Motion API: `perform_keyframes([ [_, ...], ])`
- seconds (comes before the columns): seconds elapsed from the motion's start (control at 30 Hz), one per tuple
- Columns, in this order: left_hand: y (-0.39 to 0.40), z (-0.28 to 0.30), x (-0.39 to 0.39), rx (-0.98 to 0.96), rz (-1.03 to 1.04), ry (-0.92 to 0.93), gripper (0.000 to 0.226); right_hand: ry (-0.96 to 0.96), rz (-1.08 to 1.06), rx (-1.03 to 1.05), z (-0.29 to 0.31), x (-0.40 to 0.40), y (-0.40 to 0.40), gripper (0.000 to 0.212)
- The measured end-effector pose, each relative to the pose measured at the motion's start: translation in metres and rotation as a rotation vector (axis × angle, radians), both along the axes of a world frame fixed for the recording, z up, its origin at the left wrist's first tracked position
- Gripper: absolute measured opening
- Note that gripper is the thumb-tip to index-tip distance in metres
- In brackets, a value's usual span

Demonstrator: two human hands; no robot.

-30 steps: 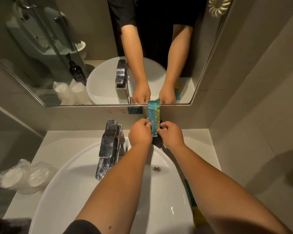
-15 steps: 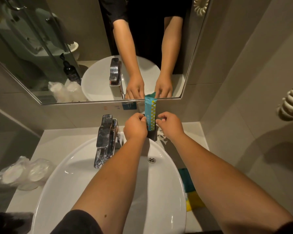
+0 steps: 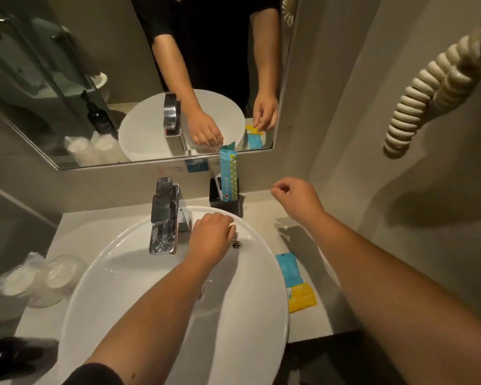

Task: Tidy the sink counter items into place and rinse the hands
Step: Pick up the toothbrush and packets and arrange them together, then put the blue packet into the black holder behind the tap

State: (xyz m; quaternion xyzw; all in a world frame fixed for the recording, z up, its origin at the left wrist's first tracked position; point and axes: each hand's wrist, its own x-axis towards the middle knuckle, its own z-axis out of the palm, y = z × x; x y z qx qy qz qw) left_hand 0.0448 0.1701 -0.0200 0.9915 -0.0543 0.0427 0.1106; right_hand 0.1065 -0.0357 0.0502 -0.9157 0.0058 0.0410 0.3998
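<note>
A long blue packet with yellow dots (image 3: 228, 173) stands upright in a black square holder (image 3: 225, 205) behind the white basin (image 3: 139, 273), against the wall under the mirror. My left hand (image 3: 213, 236) hovers over the basin beside the chrome tap (image 3: 164, 218), fingers curled loosely, holding nothing. My right hand (image 3: 296, 197) is raised above the counter right of the holder, fingers half curled and empty. A blue packet (image 3: 288, 268) and a yellow packet (image 3: 301, 297) lie flat on the counter right of the basin.
Plastic-wrapped cups (image 3: 36, 279) sit on the counter at left. A dark object (image 3: 9, 357) lies at the front left corner. A coiled cream cord (image 3: 419, 87) hangs on the right wall. The mirror (image 3: 67, 93) reflects a dark pump bottle.
Both hands have let go of the dotted blue packet, which now stands alone in the holder. The left hand drew back over the basin; the right hand moved off to the right.
</note>
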Motion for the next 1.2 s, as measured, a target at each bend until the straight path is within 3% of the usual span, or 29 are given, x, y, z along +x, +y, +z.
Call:
perform_keyframes([
  [0.2,0.013,-0.018,-0.006,0.083,-0.296,-0.12,0.014,0.09,-0.121,0.001,-0.029,-0.056,-0.042,0.011],
  [0.3,0.012,-0.019,0.003,0.11,-0.377,-0.112,0.027,0.15,-0.163,-0.023,-0.055,-0.084,-0.054,0.011],
  [0.43,0.013,-0.032,0.012,0.227,-0.403,0.081,0.064,0.247,-0.156,-0.194,-0.083,-0.108,-0.054,0.02],
  [0.57,0.015,-0.041,0.014,0.24,-0.416,0.071,0.07,0.327,-0.114,-0.447,-0.099,-0.11,-0.042,0.036],
  [0.67,0.015,-0.043,0.014,0.236,-0.417,0.055,0.068,0.335,-0.103,-0.499,-0.106,-0.105,-0.031,0.036],
  [0.8,0.014,-0.042,0.013,0.221,-0.415,0.055,0.067,0.427,-0.074,-0.339,-0.105,-0.093,-0.028,0.037],
  [0.93,0.013,-0.038,0.012,0.244,-0.423,0.06,0.067,0.524,-0.127,-0.011,-0.086,-0.085,-0.049,0.014],
  [1.0,0.013,-0.038,0.013,0.252,-0.422,0.072,0.067,0.492,-0.039,-0.08,-0.072,-0.086,-0.064,0.016],
  [1.2,0.012,-0.037,0.011,0.25,-0.406,0.081,0.069,0.556,0.5,-0.541,-0.057,-0.107,-0.058,0.022],
])
